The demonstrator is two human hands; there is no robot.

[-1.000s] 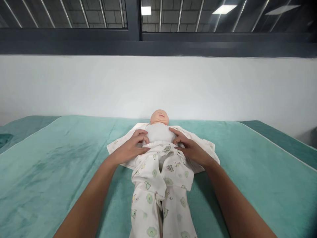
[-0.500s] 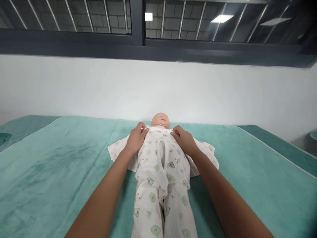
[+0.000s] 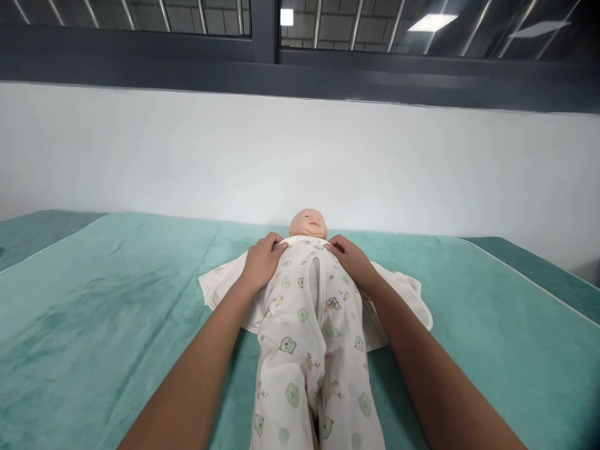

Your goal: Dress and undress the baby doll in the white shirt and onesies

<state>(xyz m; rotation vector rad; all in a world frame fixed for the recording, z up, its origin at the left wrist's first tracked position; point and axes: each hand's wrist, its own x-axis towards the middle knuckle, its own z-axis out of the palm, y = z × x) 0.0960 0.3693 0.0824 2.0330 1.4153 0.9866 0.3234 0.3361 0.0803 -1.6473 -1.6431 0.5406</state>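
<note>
A baby doll (image 3: 308,223) lies on its back, its head by the wall. White baby pants (image 3: 300,350) with green animal prints cover it from the chest down, and an oval slit shows at their front. Under them a white baby shirt (image 3: 404,295) spreads out to both sides. My left hand (image 3: 264,261) is closed on the pants' waistband at the doll's left-of-view chest side. On the opposite side, my right hand (image 3: 350,257) pinches the same waistband. Some fingertips are hidden behind the cloth.
A teal plush cover (image 3: 117,300) with pale seam lines lies beneath the doll. Behind rises a white wall (image 3: 187,156), topped by a dark window frame (image 3: 262,75) with metal bars beyond the glass.
The pants' waistband sits slightly closer to the doll's chin, and the cloth around the slit and legs looks smoother. Both hands keep their hold. The camera view has shifted a little downward.
</note>
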